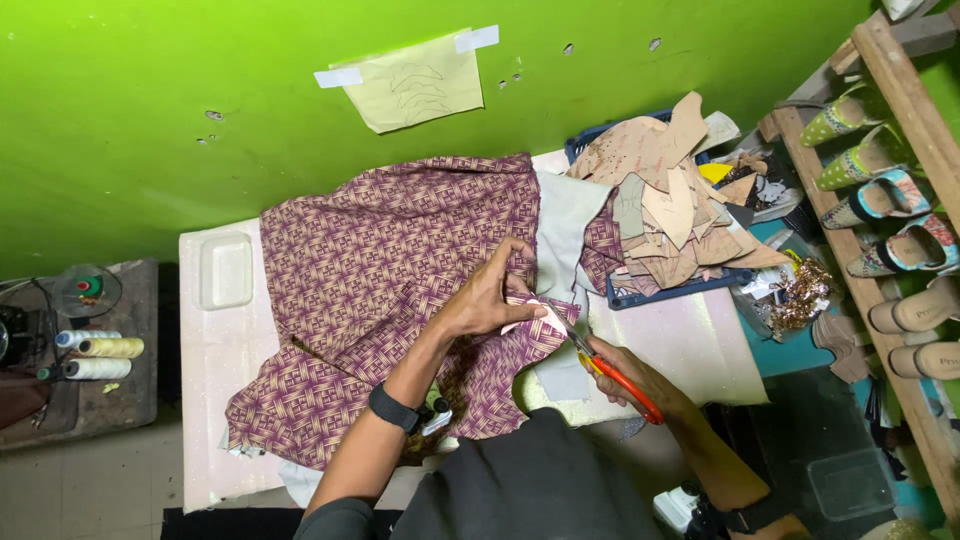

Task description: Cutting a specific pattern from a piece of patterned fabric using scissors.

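Sitting far left of the patterned fabric (400, 270), on a dark side stand: thread spools (98, 356) in cream and yellow. Just left of the fabric, resting on the pale worktable (215, 400): a shallow white tray (226, 270). Taped to the green wall above the fabric: a yellow paper pattern (420, 82).

Lying spread over most of the worktable: the purple and beige woven-print fabric, long axis running roughly left to right, front edge hanging toward the body. Pinching a small pale template piece (545, 318) against the fabric's right front edge: the left hand (490, 298), fingers closed narrowly on piece and cloth together, a black watch on the wrist.

Working just right of that pinch: orange-handled scissors (600, 368), gripped firmly by the right hand (640, 385), long axis slanting from lower right up to upper left, tips pointing at the template piece. Blade gap too small to read.

Cutting around the template appearing to be the step in hand; judging from this, continuing calls for keeping the cloth taut and turning the piece to feed the blades.

Heaped right of the fabric: tan cut-out pieces in a blue basket (640, 295). Farther right: shoes (880, 200) on a wooden rack.
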